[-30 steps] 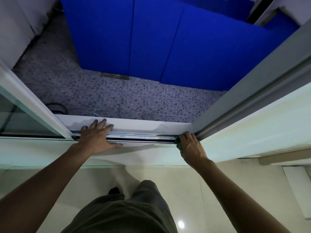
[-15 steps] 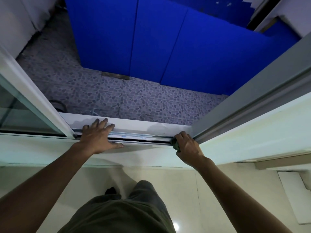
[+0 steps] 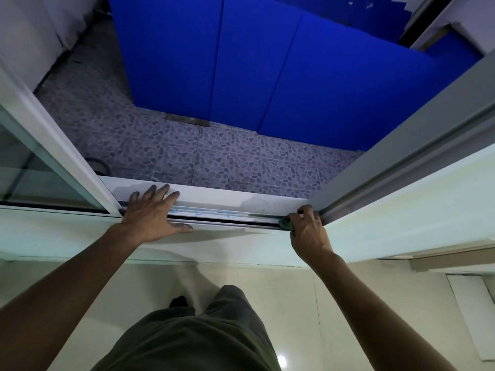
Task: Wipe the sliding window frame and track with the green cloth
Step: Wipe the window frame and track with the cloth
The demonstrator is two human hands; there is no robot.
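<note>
The white bottom track (image 3: 222, 214) of the sliding window runs across the middle of the view. My right hand (image 3: 308, 231) grips the green cloth (image 3: 286, 223) and presses it into the track at its right end, close to the grey vertical frame (image 3: 380, 172). Only a small bunch of the cloth shows under my fingers. My left hand (image 3: 152, 215) lies flat with fingers spread on the track's left part, next to the sliding glass pane (image 3: 34, 172).
Outside and below lies a pebble-patterned tiled floor (image 3: 214, 151) with blue panels (image 3: 267, 62) standing on it. The pale wall sill (image 3: 227, 245) is under my hands. My legs and a glossy floor are at the bottom.
My right hand with the cloth slid a little left along the track, then back right to the corner by the grey frame. My left hand has stayed flat in place.
</note>
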